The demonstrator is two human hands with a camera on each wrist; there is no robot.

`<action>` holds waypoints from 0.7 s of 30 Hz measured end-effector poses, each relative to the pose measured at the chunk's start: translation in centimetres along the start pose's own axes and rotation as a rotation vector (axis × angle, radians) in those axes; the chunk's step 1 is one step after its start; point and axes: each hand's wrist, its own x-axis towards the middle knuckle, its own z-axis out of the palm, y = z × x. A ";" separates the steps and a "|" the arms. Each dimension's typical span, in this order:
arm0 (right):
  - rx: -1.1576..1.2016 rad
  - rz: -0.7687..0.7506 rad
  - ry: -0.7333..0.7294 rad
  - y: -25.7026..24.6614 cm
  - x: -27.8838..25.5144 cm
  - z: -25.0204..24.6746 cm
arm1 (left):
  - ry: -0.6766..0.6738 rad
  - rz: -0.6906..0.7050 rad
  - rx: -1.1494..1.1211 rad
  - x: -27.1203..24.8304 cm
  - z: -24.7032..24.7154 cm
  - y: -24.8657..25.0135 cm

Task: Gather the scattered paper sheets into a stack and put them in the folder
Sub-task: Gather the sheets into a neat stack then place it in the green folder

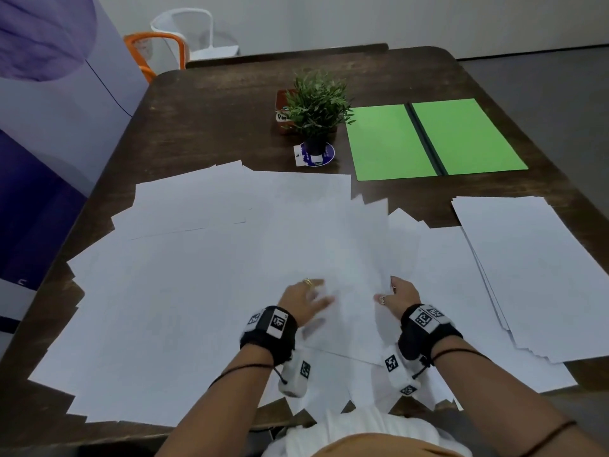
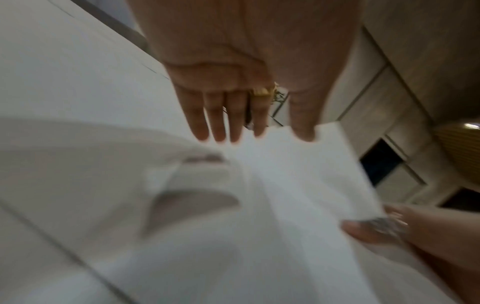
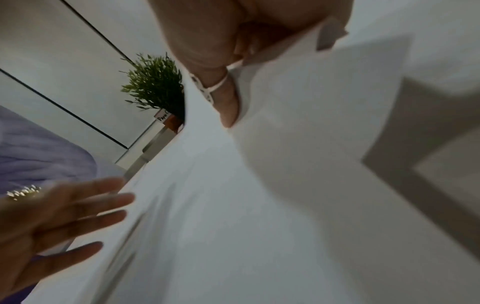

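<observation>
Early stage, approx. Most paper sheets [image 1: 184, 291] lie loose and overlapping across the table [image 1: 211, 103]; one rough pile [image 1: 534, 272] sits at the right edge. Green folder [image 1: 435, 140] lies open at far right, nothing in it. Right hand [image 1: 400, 293] grip pinches a lifted sheet [image 1: 356, 252] edge, thumb w/ fingers. Left hand [image 1: 304, 300] grip open, fingers straight, holds nothing. Left to do: gather, square up, put in folder.

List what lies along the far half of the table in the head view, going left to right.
Brown labelled box → potted plant → open green folder. The box sits partly behind the plant, its left edge showing first.
</observation>
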 end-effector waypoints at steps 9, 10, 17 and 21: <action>0.400 -0.221 -0.063 -4.0 -2.6 -4.9 | 0.231 -0.032 -0.443 1.6 -5.5 1.1; 0.396 -0.240 -0.068 -4.4 -2.7 -5.4 | 0.251 0.034 -0.480 1.3 -5.7 2.0; 0.415 -0.467 0.056 -9.6 -2.4 -9.1 | 0.472 0.248 -0.547 0.3 -7.2 7.7; 0.473 -0.552 0.071 -11.5 -2.5 -10.4 | 0.646 0.357 -0.679 -0.1 -8.3 10.0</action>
